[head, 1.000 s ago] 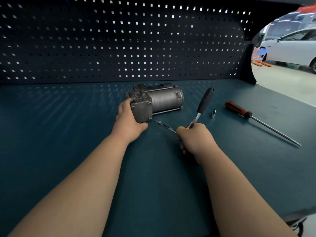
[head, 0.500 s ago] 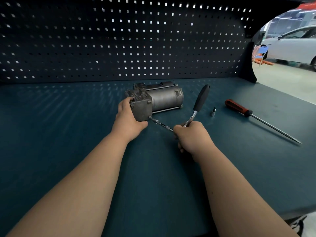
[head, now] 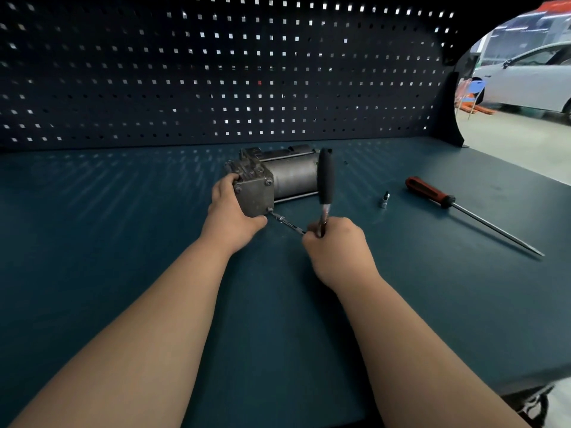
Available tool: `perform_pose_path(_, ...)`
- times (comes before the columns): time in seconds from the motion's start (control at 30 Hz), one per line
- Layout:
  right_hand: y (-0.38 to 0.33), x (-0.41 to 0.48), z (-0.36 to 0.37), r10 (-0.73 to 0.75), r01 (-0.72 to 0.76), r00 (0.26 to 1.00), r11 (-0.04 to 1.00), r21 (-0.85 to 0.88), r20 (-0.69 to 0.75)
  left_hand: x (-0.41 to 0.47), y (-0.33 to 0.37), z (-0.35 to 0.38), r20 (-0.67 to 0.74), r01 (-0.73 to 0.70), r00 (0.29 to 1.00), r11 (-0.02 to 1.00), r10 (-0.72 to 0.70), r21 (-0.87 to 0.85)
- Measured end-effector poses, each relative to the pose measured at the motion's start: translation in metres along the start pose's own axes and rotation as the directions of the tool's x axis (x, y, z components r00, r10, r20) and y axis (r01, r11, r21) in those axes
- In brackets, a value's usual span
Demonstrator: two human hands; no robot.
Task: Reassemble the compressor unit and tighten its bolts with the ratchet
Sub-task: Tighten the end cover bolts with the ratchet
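Grey metal compressor unit (head: pixel 287 180) lies on the dark teal tabletop (head: pixel 123 242), its square end block clasped by the left hand (head: pixel 231 217), fingers curled round it. Just right of that grip the right hand (head: pixel 336 248) closes round the head of a black-handled steel ratchet (head: pixel 326 180), handle upright, its thin extension bar (head: pixel 287 224) reaching the block's lower bolt (head: pixel 270 209). Farther right lie a small silver socket (head: pixel 384 200) and a red-handled screwdriver (head: pixel 432 194). Behind stands a dark pegboard (head: pixel 216 72); beyond, a white car (head: pixel 531 78).

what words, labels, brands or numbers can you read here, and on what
No text can be read.
Compressor: no label or number shows on the faces in view.
Ratchet: plain black handle, no brand.
Screwdriver handle: no print shows.
Small socket: too small to tell.
Red strip beyond the bench: blurred, unreadable.
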State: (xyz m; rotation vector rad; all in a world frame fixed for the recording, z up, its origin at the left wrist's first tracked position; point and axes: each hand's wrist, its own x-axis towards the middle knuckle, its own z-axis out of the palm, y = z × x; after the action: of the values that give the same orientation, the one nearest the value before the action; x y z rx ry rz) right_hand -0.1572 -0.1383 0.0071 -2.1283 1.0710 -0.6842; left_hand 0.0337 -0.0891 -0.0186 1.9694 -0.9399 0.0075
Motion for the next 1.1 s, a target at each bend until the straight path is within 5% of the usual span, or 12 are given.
perform_pose_path(0.13,-0.005,-0.007,0.008,-0.144,0.141,0.99,0.972,-0.191,-0.003,0.001,-0.001,0.0,0.001,0.003,1.0,1.0,-0.003,0.004)
perform_pose_path(0.57,-0.002,-0.008,0.014,-0.178,0.159,0.98,0.971,-0.178,-0.093,-0.004,0.007,0.007,0.02,0.048,0.998,0.993,-0.051,0.109)
perform_pose_path(0.8,-0.001,-0.005,0.011,0.031,-0.023,0.998,0.992,0.123,-0.062,-0.005,0.011,0.01,0.005,0.046,0.999,0.979,-0.048,0.2)
perform_pose_path(1.1,-0.005,-0.009,0.013,-0.061,0.087,0.992,0.961,-0.261,0.107,-0.005,0.01,0.008,0.016,0.023,0.999,0.966,-0.028,0.256)
